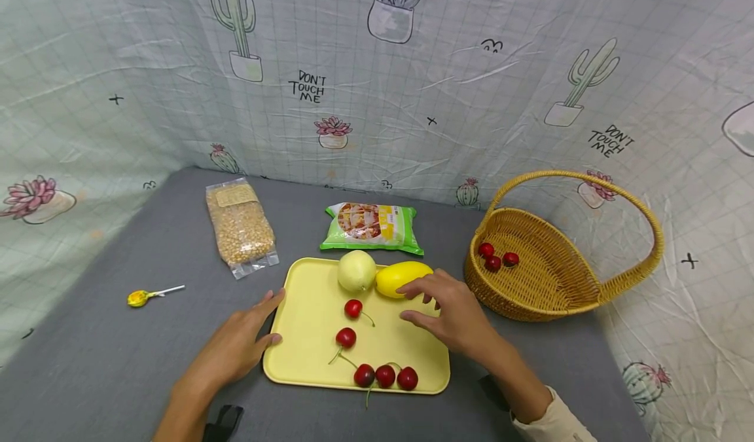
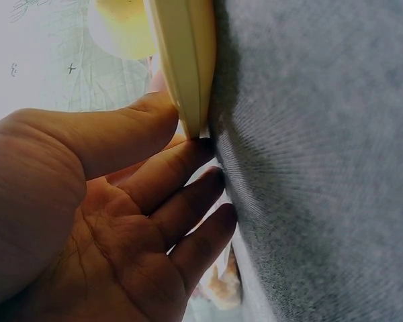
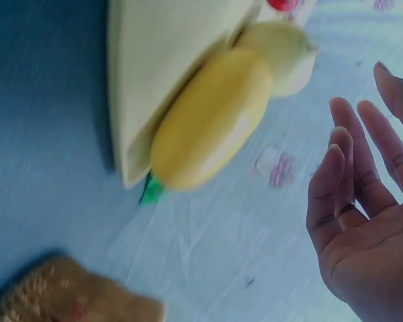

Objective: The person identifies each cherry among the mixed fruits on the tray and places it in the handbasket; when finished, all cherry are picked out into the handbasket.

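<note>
A yellow tray (image 1: pixel 312 363) carries several red cherries (image 1: pixel 346 338), some with stems, mostly along its near edge. At its far side lie a pale green round fruit (image 1: pixel 356 271) and a yellow oval fruit (image 1: pixel 404 278), side by side. With fingers extended, my left hand (image 1: pixel 235 344) touches the tray's left edge; thumb and fingers meet the rim (image 2: pixel 188 80) in the left wrist view. My right hand (image 1: pixel 456 314) hovers over the tray's right side, near the yellow fruit, fingers loosely bent and apart. Its palm holds nothing in the right wrist view.
A wicker basket (image 1: pixel 565 281) with a tall handle stands at the right, with three cherries (image 1: pixel 493 263) inside. Behind the tray lies a green snack packet (image 1: pixel 373 228). Farther left are a bag of yellow kernels (image 1: pixel 240 226) and a yellow lollipop (image 1: pixel 139 298). A patterned cloth (image 1: pixel 377 88) hangs behind.
</note>
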Demonstrator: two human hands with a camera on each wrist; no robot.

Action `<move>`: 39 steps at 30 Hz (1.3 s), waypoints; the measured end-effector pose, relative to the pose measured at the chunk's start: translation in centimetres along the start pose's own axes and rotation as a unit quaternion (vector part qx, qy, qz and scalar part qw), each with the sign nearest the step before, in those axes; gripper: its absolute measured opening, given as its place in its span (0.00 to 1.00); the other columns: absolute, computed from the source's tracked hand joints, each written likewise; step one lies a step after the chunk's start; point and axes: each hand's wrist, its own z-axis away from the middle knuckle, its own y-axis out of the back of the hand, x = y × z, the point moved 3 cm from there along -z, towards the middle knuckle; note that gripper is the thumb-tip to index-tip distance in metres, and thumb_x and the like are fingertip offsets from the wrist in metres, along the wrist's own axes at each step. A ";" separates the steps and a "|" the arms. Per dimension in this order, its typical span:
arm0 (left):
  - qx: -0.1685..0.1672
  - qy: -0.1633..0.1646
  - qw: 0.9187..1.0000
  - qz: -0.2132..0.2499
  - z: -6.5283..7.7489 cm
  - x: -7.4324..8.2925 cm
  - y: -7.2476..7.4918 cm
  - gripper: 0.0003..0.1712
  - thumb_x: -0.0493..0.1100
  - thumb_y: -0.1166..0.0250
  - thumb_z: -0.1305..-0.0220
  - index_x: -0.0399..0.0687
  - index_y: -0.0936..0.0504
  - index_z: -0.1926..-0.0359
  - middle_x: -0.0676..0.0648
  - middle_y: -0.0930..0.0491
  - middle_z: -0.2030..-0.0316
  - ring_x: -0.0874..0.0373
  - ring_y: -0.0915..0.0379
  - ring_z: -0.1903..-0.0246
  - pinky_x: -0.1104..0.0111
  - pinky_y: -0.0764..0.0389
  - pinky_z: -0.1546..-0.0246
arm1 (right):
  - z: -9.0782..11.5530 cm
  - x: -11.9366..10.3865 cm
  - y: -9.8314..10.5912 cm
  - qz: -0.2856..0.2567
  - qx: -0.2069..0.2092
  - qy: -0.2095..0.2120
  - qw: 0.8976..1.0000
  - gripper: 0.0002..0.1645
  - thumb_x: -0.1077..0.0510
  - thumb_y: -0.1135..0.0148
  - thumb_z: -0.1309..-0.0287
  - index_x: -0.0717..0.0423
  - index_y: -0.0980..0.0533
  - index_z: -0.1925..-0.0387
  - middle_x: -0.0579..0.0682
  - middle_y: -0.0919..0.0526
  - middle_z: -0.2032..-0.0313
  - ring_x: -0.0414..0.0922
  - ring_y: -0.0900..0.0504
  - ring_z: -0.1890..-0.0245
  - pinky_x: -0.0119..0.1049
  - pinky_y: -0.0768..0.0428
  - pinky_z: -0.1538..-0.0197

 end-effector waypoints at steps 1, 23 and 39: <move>0.000 -0.001 1.000 -0.001 0.0 0.0 0.0 0.44 0.37 0.25 0.35 0.38 0.33 0.21 0.26 0.28 0.29 0.29 0.24 0.33 0.37 0.22 0.37 | 0.0 -0.3 -0.3 -0.003 -0.004 0.005 1.000 0.19 0.51 0.17 0.45 0.43 0.13 0.51 0.38 0.11 0.61 0.42 0.20 0.65 0.32 0.19 0.66; 0.003 0.000 1.000 -0.005 0.0 0.2 -0.1 0.44 0.37 0.25 0.35 0.38 0.32 0.22 0.27 0.27 0.30 0.30 0.23 0.34 0.38 0.22 0.37 | -1.1 -4.4 -6.9 0.008 -0.138 -0.024 0.990 0.21 0.49 0.20 0.40 0.41 0.13 0.45 0.39 0.10 0.48 0.39 0.19 0.54 0.28 0.19 0.59; 0.006 -0.008 1.000 -0.005 0.0 0.2 -0.1 0.43 0.36 0.25 0.36 0.37 0.31 0.22 0.26 0.26 0.30 0.31 0.24 0.33 0.39 0.22 0.37 | -0.9 -5.3 -9.3 0.084 -0.166 -0.009 0.982 0.16 0.53 0.21 0.39 0.36 0.11 0.50 0.37 0.12 0.55 0.34 0.30 0.64 0.21 0.32 0.71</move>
